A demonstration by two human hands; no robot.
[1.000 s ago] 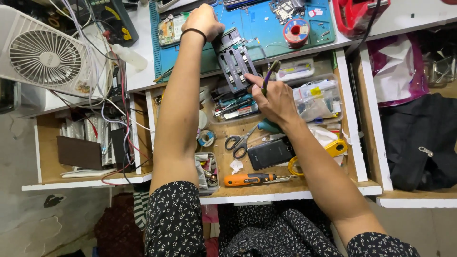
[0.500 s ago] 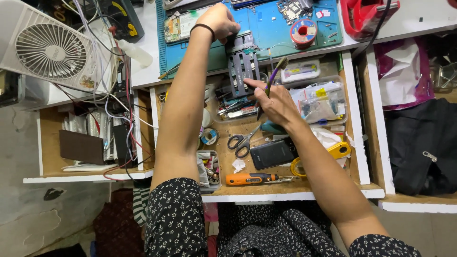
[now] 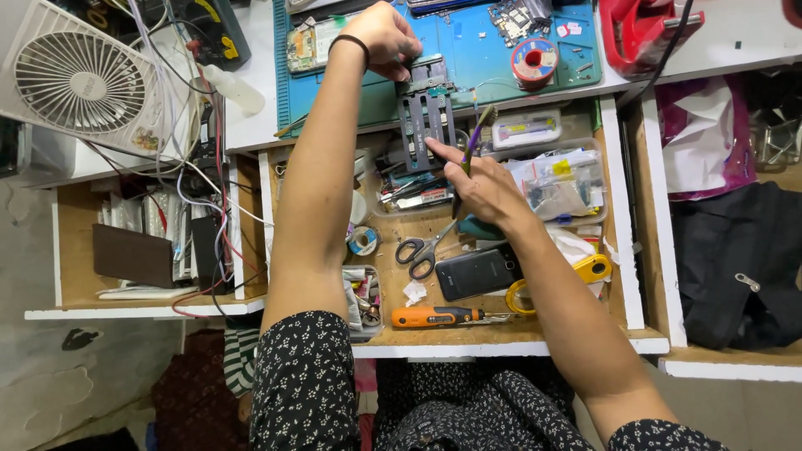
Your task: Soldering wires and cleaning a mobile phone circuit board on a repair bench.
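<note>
At the desk edge, I am steadying the metal holder (image 3: 426, 108).
Left hand (image 3: 386, 38) is pinching its top; right hand (image 3: 480, 188), pinching a purple tool (image 3: 469, 142), is touching it; fixture work unfinished.

The left hand (image 3: 386, 38) grips the top of a grey metal holder (image 3: 426, 113) that hangs over the edge of the blue mat (image 3: 468, 50) on the white surface (image 3: 251, 117). The right hand (image 3: 484, 188) pinches a thin purple-handled tool (image 3: 469, 146), its forefinger stretched to the holder's lower edge. In the open drawer below lie scissors (image 3: 422, 250), a black phone (image 3: 478, 273), an orange screwdriver (image 3: 434, 316) and a yellow tape measure (image 3: 591, 269). A white fan (image 3: 79, 79) stands far left.
</note>
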